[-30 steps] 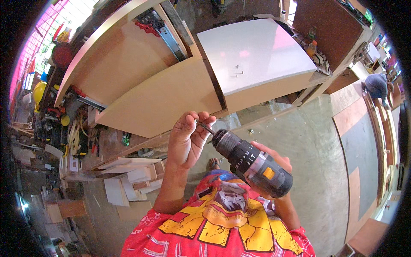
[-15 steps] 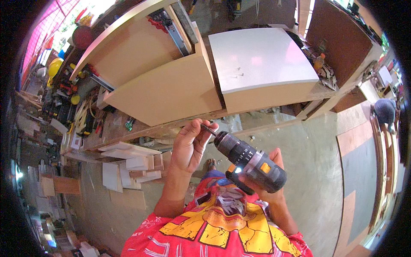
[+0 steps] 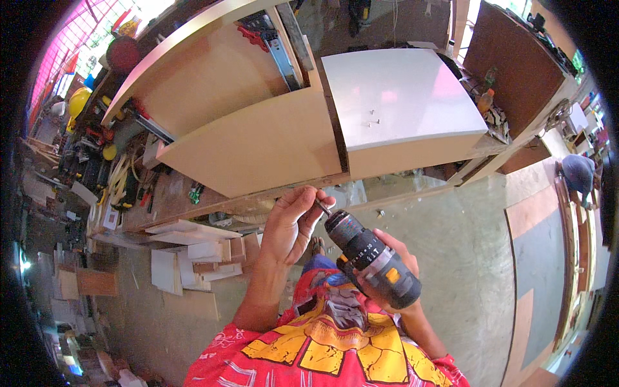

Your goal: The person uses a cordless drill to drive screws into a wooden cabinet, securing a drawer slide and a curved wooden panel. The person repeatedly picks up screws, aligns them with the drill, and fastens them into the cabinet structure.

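Observation:
My right hand (image 3: pixel 401 255) is wrapped around a black cordless drill (image 3: pixel 377 264) with an orange-yellow switch, held in front of my chest. The chuck points up and left, toward my left hand (image 3: pixel 290 222). Between its thumb and fingertips, my left hand pinches the slim metal bit (image 3: pixel 324 207) at the chuck's front. Whether a screw sits on the tip is hidden by the fingers. Beyond both hands, on a low bench, stands an open pale wooden drawer box (image 3: pixel 258 142) with metal slides. Several small screws (image 3: pixel 372 121) lie on the white-topped box (image 3: pixel 406 97) beside it.
Stacked board offcuts (image 3: pixel 193 255) sit below the bench at left. Hand tools, including green-handled pliers (image 3: pixel 195 193), lie on the bench's left part. A brown panel (image 3: pixel 516 71) stands at far right. Another person (image 3: pixel 578 174) is at the right edge, near sheets on the floor (image 3: pixel 535 258).
The drill has turned slightly in my right hand, and its lit lamp no longer shows. My left fingers still pinch the bit. The whole view has shifted a little.

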{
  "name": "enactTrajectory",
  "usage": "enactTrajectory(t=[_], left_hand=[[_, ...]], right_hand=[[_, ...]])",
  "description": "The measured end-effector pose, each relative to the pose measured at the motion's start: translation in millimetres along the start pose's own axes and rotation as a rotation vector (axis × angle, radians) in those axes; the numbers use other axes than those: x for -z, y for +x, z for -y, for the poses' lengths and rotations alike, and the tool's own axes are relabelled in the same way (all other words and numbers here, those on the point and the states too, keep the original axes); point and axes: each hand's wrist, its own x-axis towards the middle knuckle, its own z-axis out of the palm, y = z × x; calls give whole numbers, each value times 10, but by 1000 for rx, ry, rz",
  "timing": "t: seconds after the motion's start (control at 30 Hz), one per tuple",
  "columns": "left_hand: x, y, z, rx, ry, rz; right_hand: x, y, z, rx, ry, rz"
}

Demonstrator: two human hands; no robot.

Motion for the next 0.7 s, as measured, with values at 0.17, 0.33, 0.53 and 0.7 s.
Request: enactTrajectory(t=[0.17, 0.33, 0.53, 0.7], left_hand=[[-136, 413, -409, 10, 25, 209], [-353, 756, -771, 122, -58, 405], [-518, 790, -1179, -232, 356, 334], [-953, 817, -1999, -1771, 1717, 49]], right_hand=[[-427, 124, -186, -204, 108, -103], [-739, 435, -135, -661, 566, -267], [-1061, 757, 30, -493, 619, -518], [-853, 925, 115, -440, 539, -411]])
